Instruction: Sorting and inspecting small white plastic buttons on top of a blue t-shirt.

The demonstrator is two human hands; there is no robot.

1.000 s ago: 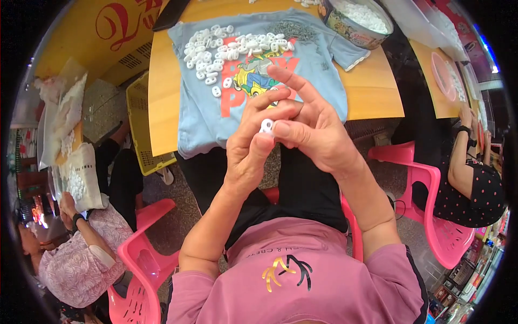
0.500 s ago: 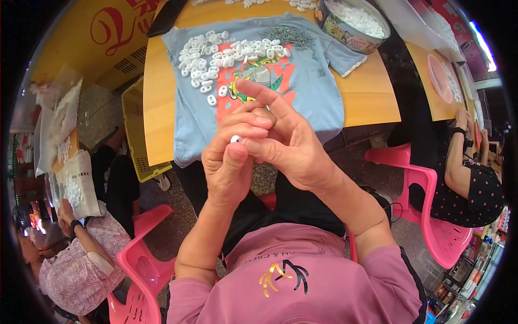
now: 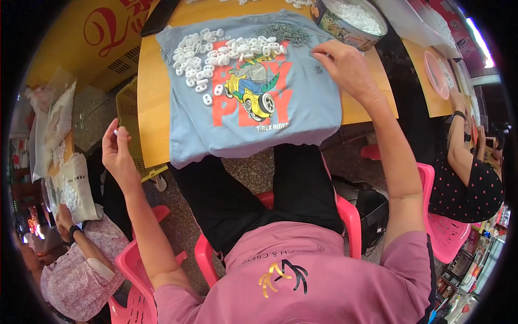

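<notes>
My left hand [image 3: 117, 156] is raised off the table's left side, thumb and fingers pinched on a small white plastic piece [image 3: 116, 132]. Over the right side of the blue-grey T-shirt [image 3: 307, 108], my right hand [image 3: 348, 67] is closed at the fingertips; whether anything is between them is too small to see. Close to those fingertips lies a heap of tiny dark grey-green parts [image 3: 286, 33]. Many white oval plastic pieces with two holes [image 3: 189, 59] are spread across the upper left of the shirt.
A round tin [image 3: 353, 24] full of small white parts stands at the far right of the wooden table [image 3: 154, 124]. A yellow crate [image 3: 127, 102] is by its left edge. People work at both sides, near pink chairs [image 3: 426, 216].
My hands were together above the shirt, around a white piece. They have parted: the left went out to the left with a white piece, the right up and right toward the dark heap.
</notes>
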